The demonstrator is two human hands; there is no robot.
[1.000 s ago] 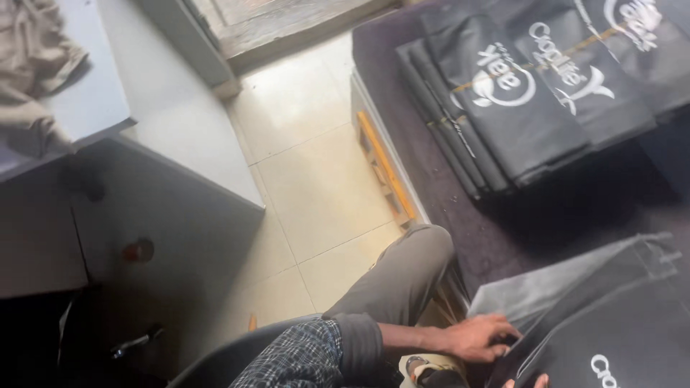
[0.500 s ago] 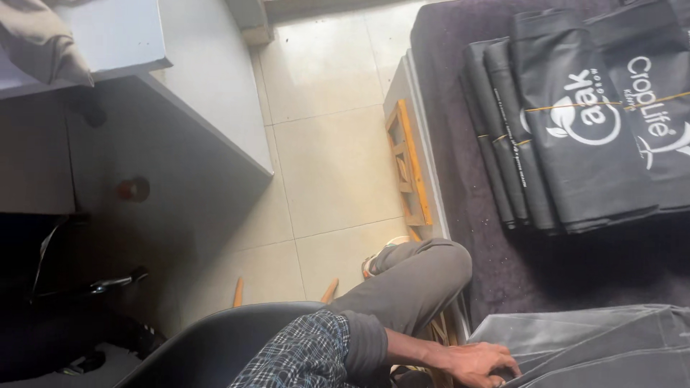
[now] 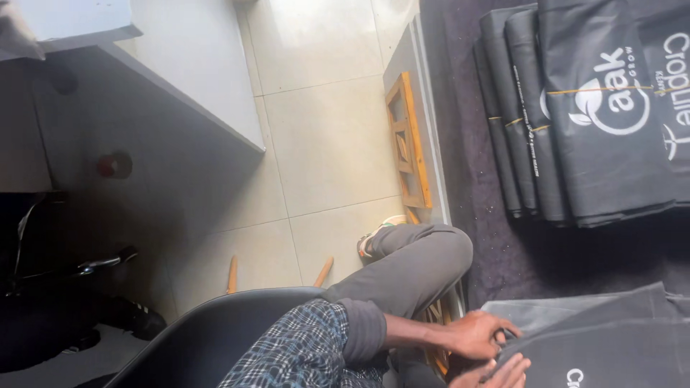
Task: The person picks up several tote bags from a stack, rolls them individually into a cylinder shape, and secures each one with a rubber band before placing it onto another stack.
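Note:
My left hand (image 3: 480,333) reaches out from a plaid sleeve and pinches the near edge of a dark grey fabric bag (image 3: 611,338) lying on the dark-covered table (image 3: 496,244). Only the fingers of my right hand (image 3: 505,373) show at the bottom edge; they lie flat on the same bag, just below the left hand. A translucent grey sheet (image 3: 525,310) sticks out from under the bag. Farther along the table lies a stack of folded dark bags with white print (image 3: 596,122), tied with thin string.
My bent leg in grey trousers (image 3: 413,269) presses against the table's side, beside a wooden frame (image 3: 410,144). I sit on a black chair (image 3: 215,338) over a pale tiled floor (image 3: 323,144). A grey counter (image 3: 165,108) stands on the left.
The view has swung, so the tied stack now sits higher and farther right. My left hand stays on the bag's edge. My right hand's fingers have come back into view beneath it.

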